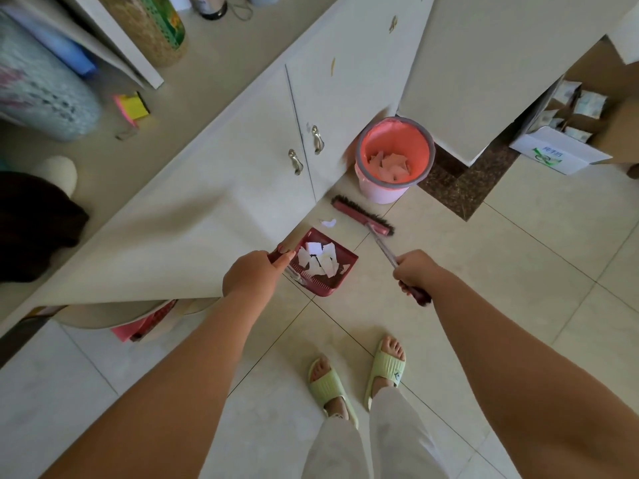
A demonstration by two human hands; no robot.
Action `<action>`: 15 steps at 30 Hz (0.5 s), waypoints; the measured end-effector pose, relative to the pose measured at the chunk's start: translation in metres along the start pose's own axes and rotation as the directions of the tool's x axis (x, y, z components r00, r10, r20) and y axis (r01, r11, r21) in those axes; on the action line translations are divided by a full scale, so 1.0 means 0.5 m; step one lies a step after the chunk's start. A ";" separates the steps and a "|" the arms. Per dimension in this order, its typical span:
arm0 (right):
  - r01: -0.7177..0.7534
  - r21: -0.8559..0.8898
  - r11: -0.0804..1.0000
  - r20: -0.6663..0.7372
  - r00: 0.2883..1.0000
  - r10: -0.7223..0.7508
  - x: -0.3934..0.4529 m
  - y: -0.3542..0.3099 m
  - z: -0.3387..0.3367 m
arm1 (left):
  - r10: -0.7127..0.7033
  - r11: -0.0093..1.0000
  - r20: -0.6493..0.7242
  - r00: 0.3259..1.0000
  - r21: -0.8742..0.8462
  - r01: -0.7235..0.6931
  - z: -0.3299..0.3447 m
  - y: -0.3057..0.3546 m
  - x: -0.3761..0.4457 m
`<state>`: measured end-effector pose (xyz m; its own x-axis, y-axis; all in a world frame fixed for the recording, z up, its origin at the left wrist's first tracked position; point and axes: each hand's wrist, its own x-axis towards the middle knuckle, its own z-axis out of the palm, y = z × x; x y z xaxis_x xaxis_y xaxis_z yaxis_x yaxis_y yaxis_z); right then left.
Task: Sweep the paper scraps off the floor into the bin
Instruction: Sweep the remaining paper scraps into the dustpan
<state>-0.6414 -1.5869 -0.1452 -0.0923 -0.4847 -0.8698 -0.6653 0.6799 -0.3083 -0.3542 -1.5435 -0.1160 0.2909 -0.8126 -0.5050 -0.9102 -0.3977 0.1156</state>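
Green slippers (358, 382): on the person's feet, on the tiled floor (501, 271). Left hand (250, 274): fingers curled round the handle of the red dustpan (320, 262), which holds white paper scraps (318, 259). Right hand (416, 269): gripping the broom (363, 216) by its handle; brush head on the floor near the bin (394, 159). One scrap (328, 223): loose on the floor between dustpan and brush. Bin: pink, lined, holding scraps, against the white counter (207, 188) cupboard doors.
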 end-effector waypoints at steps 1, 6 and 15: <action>-0.020 -0.032 0.999 0.018 1.000 0.020 -0.003 -0.004 0.017 | -0.011 1.000 -0.004 1.000 -0.003 0.011 0.003 -0.002 0.000; -0.028 -0.191 0.981 0.087 0.995 0.045 -0.078 0.027 0.036 | -0.062 0.997 0.017 0.998 -0.049 0.063 0.011 0.003 -0.004; 0.026 -0.110 0.994 0.025 0.999 -0.023 -0.124 0.079 0.005 | 0.006 0.995 0.102 0.995 -0.100 0.004 0.005 -0.007 -0.044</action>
<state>-0.6603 -1.5286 -0.1046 -0.0585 -0.4866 -0.8717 -0.7450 0.6024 -0.2864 -0.3580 -1.5232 -0.1073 0.2538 -0.7672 -0.5891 -0.8750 -0.4417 0.1983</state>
